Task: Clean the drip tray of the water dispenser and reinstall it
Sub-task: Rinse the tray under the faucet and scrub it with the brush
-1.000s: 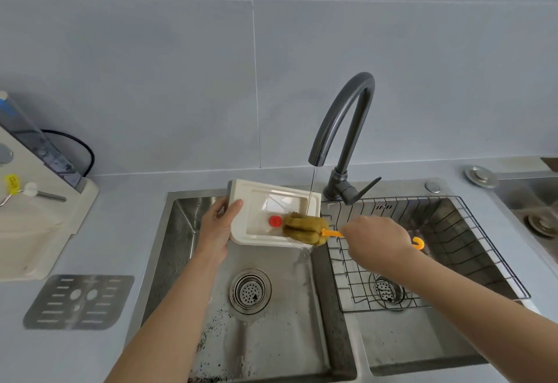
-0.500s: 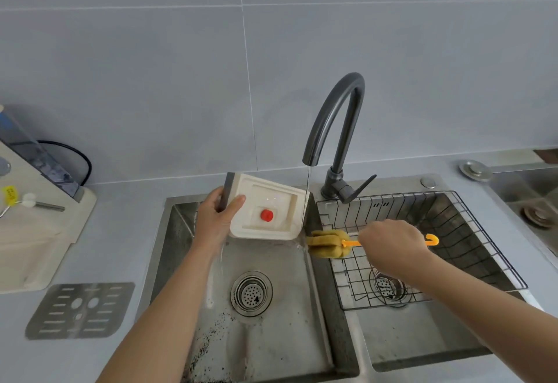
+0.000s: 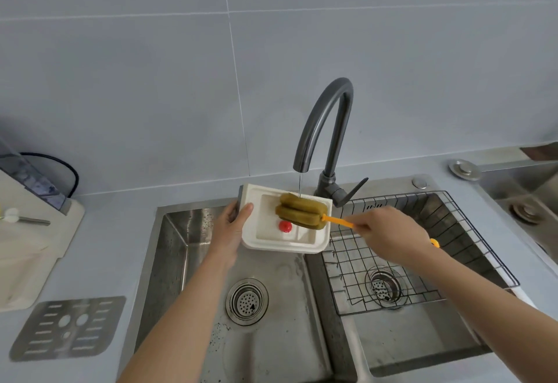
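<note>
The cream plastic drip tray (image 3: 265, 240) with a red float (image 3: 285, 226) inside is held over the left sink basin, open side up, by my left hand (image 3: 231, 233), which grips its left edge. My right hand (image 3: 385, 236) holds the orange handle of a yellow-green sponge brush (image 3: 302, 211). The sponge head lies inside the tray at its far right part, under a thin stream of water from the dark curved faucet (image 3: 326, 128). The tray's metal grille cover (image 3: 68, 328) lies on the counter at the lower left.
The beige water dispenser (image 3: 33, 237) stands at the left edge with a black cable behind it. The left sink basin (image 3: 181, 261) has a round drain and dark specks. A black wire rack (image 3: 401, 258) sits in the right basin. Another sink edge shows far right.
The tray was tipped up half a second ago and is now level with its open side up. The sponge brush moved from beside the tray back into it, under the stream.
</note>
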Demonstrator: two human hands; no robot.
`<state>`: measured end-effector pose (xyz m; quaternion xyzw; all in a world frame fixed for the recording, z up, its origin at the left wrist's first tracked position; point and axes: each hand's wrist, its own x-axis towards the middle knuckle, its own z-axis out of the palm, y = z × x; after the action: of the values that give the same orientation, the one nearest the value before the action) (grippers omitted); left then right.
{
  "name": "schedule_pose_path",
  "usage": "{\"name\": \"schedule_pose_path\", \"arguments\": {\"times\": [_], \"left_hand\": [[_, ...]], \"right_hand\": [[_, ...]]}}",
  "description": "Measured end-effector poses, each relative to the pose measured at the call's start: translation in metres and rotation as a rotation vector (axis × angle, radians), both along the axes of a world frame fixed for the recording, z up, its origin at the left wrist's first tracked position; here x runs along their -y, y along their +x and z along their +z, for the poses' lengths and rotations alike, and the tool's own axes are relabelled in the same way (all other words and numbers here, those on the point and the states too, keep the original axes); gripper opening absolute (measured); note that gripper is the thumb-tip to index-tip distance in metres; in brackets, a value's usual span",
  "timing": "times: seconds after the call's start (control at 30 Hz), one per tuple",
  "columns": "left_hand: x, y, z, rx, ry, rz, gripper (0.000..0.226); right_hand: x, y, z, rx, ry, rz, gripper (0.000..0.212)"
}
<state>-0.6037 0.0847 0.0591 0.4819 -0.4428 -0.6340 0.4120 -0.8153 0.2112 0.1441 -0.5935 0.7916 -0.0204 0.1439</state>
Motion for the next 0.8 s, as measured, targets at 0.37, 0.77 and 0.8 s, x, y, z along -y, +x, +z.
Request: {"name": "schedule_pose_path", "arguments": {"times": [0.37,0.77,0.8], "left_hand": [[0.009,-0.042,-0.007,-0.112,0.135,-0.112,0.033],[0.014,-0.067,0.001,-0.139,0.119,-0.117,0.022],[0.014,-0.069,0.002,-0.140,0.113,-0.119,0.018]], "right_hand": [[0.002,-0.009,-0.007,-0.111,-0.039,-0.025,0.018],[0.000,-0.011,-0.015,-0.065,-0.075,0.079,0.029],[-0.002,-0.011,-0.015,-0.075,-0.067,0.093,0.031]]}}
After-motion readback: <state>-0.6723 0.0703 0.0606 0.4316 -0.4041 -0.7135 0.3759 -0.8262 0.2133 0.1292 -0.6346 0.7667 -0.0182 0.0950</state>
